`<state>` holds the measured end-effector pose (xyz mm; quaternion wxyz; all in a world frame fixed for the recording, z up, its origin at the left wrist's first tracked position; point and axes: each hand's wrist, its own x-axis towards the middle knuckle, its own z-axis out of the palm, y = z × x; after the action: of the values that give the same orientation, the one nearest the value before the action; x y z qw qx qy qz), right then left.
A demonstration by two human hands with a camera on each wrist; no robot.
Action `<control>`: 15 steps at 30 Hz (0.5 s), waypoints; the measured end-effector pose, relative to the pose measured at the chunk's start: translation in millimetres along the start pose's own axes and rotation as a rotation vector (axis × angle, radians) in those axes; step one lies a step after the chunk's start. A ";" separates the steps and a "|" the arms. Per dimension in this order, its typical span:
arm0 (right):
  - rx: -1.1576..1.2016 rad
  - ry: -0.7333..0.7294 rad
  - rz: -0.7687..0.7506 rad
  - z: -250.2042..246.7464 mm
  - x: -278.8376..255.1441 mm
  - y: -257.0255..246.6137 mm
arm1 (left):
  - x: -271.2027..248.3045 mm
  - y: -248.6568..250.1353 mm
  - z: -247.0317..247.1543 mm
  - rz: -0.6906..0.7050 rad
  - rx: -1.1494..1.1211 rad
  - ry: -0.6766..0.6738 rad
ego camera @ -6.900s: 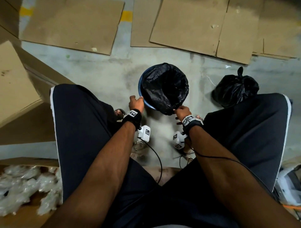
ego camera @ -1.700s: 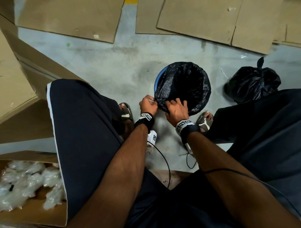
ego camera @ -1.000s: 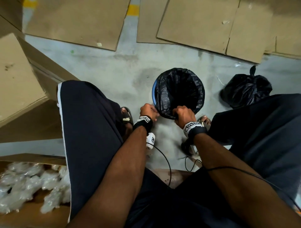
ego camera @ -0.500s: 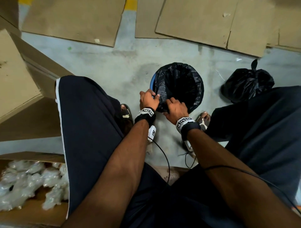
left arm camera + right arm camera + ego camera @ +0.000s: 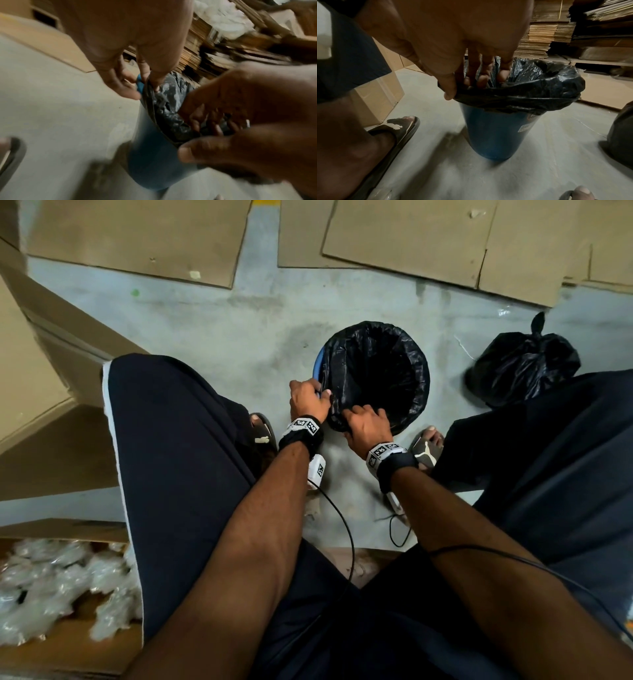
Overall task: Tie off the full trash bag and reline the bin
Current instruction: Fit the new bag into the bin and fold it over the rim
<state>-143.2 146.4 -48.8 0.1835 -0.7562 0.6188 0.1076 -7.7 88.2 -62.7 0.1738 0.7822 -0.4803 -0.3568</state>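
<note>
A blue bin (image 5: 317, 368) stands on the floor between my feet, lined with a black liner (image 5: 376, 371) folded over most of its rim. My left hand (image 5: 321, 397) pinches the liner's edge at the near-left rim, where a sliver of blue still shows. In the left wrist view that left hand (image 5: 143, 87) holds the liner (image 5: 169, 108) against the bin (image 5: 150, 162). My right hand (image 5: 363, 411) grips the liner at the near rim. In the right wrist view that hand (image 5: 462, 88) has fingers inside the bin (image 5: 496, 135), with the thumb on the outer fold of the liner (image 5: 539, 89). A tied black bag (image 5: 524, 368) sits to the right.
Flat cardboard sheets (image 5: 404, 231) cover the floor beyond the bin. A large cardboard box (image 5: 37, 364) stands on the left, and an open box of clear plastic packets (image 5: 51, 580) lies near-left. Stacks of cardboard (image 5: 547, 33) rise behind the bin. My sandalled feet (image 5: 426, 446) flank it.
Both hands came up from the bin's near side onto its rim. The left hand shifted left along the rim, and the liner now covers more of the blue edge.
</note>
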 end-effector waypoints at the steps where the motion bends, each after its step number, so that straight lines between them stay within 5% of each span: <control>1: -0.008 -0.002 0.008 -0.6 -1.3 -0.1 | -2.0 -0.4 -3.0 -0.038 -0.082 0.014; 7: -0.020 -0.006 0.044 -5.9 -7.3 -0.6 | 0.2 -18.0 -4.2 -0.263 -0.393 0.007; 15: 0.086 0.019 0.045 1.9 -8.1 -1.1 | -9.0 -19.7 -0.8 -0.344 -0.458 0.007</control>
<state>-143.7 154.7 -47.3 0.2074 -0.7346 0.6414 0.0777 2.6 105.5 -70.8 0.2845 0.7938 -0.2468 -0.4774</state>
